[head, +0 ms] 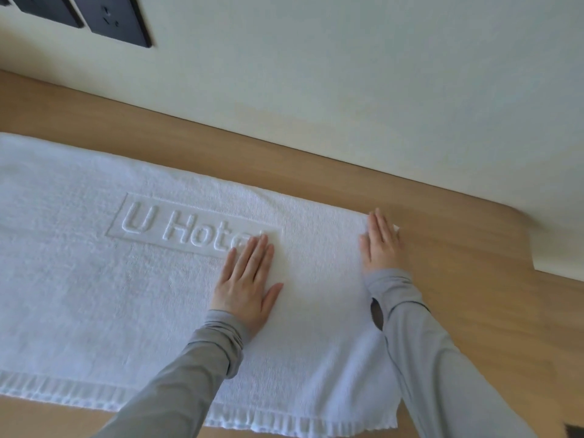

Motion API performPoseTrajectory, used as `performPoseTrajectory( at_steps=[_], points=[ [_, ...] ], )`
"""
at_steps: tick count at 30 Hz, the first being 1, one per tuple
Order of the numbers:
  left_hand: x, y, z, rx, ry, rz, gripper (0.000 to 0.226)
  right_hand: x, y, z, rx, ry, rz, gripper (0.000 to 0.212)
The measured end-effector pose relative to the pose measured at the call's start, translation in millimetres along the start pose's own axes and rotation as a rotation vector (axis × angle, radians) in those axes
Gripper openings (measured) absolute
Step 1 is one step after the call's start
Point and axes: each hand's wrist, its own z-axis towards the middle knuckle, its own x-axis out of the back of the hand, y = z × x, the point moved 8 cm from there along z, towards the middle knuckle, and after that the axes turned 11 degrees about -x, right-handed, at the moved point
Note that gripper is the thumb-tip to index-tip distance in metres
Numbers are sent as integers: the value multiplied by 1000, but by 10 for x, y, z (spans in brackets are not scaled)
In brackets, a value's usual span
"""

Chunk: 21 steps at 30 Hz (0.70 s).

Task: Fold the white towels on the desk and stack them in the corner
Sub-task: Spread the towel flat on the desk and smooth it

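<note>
A large white towel (110, 295) with a raised "U Hotel" logo lies spread flat on the wooden desk (474, 279), running off the left edge of the view. My left hand (248, 282) presses flat on the towel with straight fingers, covering the end of the logo. My right hand (380, 243) lies flat along the towel's right edge, fingers straight, at its far right corner. Both arms wear grey sleeves.
A pale wall (347, 74) rises right behind the desk. Dark socket plates (113, 20) sit on the wall at the upper left. The wall ends at a corner (537, 248) on the right, with bare desk beyond. A small dark object (573, 431) shows at the bottom right.
</note>
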Motion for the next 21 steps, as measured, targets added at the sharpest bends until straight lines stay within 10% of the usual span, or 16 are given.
performPoseTrajectory(
  at_steps=[8,21],
  points=[
    [12,-7,9,10,7,-14,65,311,699,171,-647,163,477,21],
    [20,8,9,3,13,-1,66,257,782,384,-595,78,574,6]
  ],
)
